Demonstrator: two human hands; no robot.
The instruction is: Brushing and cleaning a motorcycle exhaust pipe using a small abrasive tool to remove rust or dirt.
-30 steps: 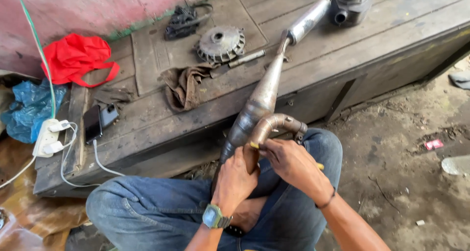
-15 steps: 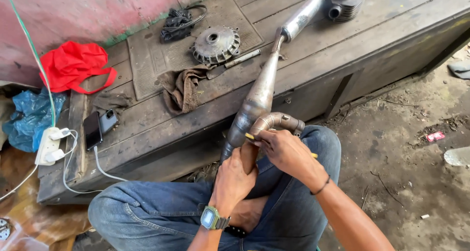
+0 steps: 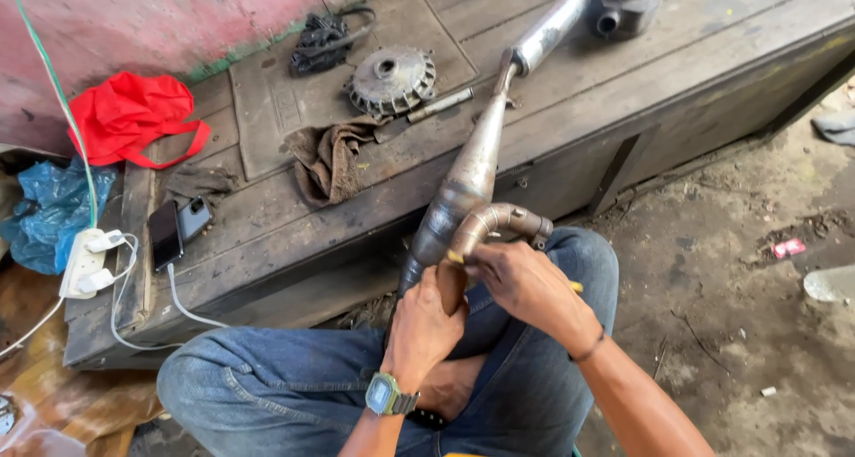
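Down at the person's lap, the left hand (image 3: pixel 427 319) is wrapped around the lower stretch of a motorcycle exhaust pipe (image 3: pixel 468 185), fingers closed on the rusty bent header tube where it curves back toward the body. The right hand (image 3: pixel 525 283) is curled over the same bend from the other side, its fingertips pressed to the tube just beside a small yellow object (image 3: pixel 456 257); whether they pinch that object or only touch it cannot be told. Another yellow bit (image 3: pixel 576 287) shows past the right hand's knuckles. A digital wristwatch (image 3: pixel 385 395) sits on the left wrist, and a thin dark band (image 3: pixel 590 348) circles the right one.

The exhaust pipe runs up and away from the hands: its fat expansion chamber leans against the edge of a low wooden bench (image 3: pixel 623 92), and its slim silver muffler (image 3: pixel 552 29) lies across the boards, ending near a grey engine cylinder (image 3: pixel 628 3). The person sits cross-legged in blue jeans (image 3: pixel 267 395) on the ground in front of the bench.

On the bench, left of the pipe, lie a round toothed metal rotor (image 3: pixel 392 78), a hammer (image 3: pixel 427 111) just beside it, a dirty brown rag (image 3: pixel 329 159) and a black tangled part (image 3: pixel 321 40). Farther left are a red cloth bag (image 3: pixel 134 118), a dark phone (image 3: pixel 165 234) on a white cable, a white power strip (image 3: pixel 85 261) and a blue plastic bag (image 3: pixel 49 208).
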